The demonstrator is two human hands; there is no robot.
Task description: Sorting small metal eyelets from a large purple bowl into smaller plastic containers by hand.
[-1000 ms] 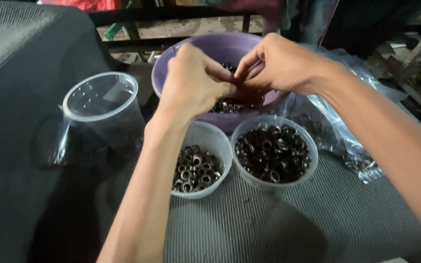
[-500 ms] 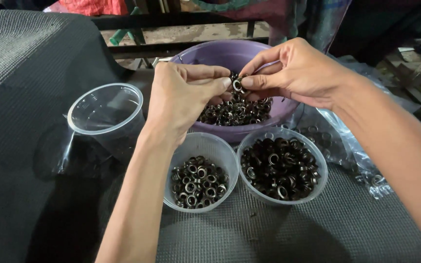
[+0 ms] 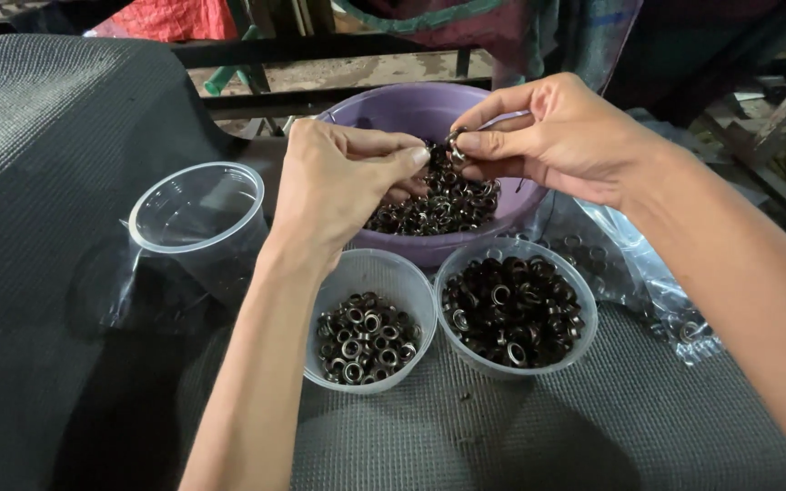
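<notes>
Both hands work over the round purple plastic basin [image 3: 393, 105] at 12 o'clock. R hand [image 3: 566, 136] pinches a small dark metal eyelet ring [image 3: 455, 145] betw. thumb and forefinger, held just above the heap of loose rings [image 3: 443, 205] in the basin. L hand [image 3: 338, 177] sits at 9 o'clock of that ring, fingers curled inward, thumb tip nearly touching the R fingertips; whether it grips a ring of its own, can't tell, palm side is hidden.

Change vs half a sec ago: hands were pressed together right at the ring, fingers overlapping. Now a narrow gap shows betw. them and the ring sits w/ the R hand only. A sec ago both were lower, deep in the basin. My read: a piece got picked out and pulled apart or checked, so one ring looks ready for sorting.

Nearer the body, at 6 o'clock of the basin: two clear round plastic tubs side by side, touching. L tub [image 3: 370, 273] abt a third full of dark rings w/ silvery insides; R tub [image 3: 584, 314] much fuller, darker rings. At 9 o'clock, an empty clear plastic cup [image 3: 195, 214], tilted, well apart from the hands. At 3 o'clock, a crumpled clear plastic bag [image 3: 634, 264] w/ a few rings inside. All sit on dark grey woven mesh cloth [image 3: 502, 436].
</notes>
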